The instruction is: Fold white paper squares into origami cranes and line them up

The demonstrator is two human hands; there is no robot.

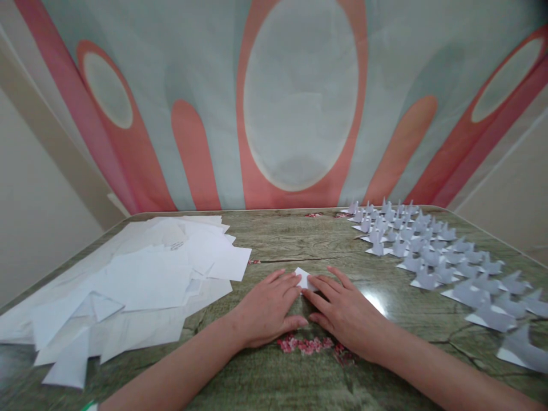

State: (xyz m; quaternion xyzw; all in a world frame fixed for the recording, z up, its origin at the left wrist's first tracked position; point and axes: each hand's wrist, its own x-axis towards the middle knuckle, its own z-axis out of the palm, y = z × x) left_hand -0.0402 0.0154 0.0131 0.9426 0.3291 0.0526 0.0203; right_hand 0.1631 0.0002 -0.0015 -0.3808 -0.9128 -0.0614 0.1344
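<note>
A small piece of folded white paper (302, 279) lies on the table between my two hands, with a pointed corner facing away from me. My left hand (274, 308) rests palm down, its fingers stretched out and their tips on the paper's left side. From the other side, my right hand (342, 311) lies with fingers spread, its index and middle fingertips touching the paper's right edge. Both thumbs point inward, close together on the near side. The fingers cover part of the paper, so its lower folds are hidden.
Loose white paper sheets (149, 277) spread in an overlapping pile on the left, some folded. Several rows of folded white paper cranes (428, 251) stand on the right. The wood-patterned table (282, 240) with printed flowers meets a colourful backdrop (299, 114) behind.
</note>
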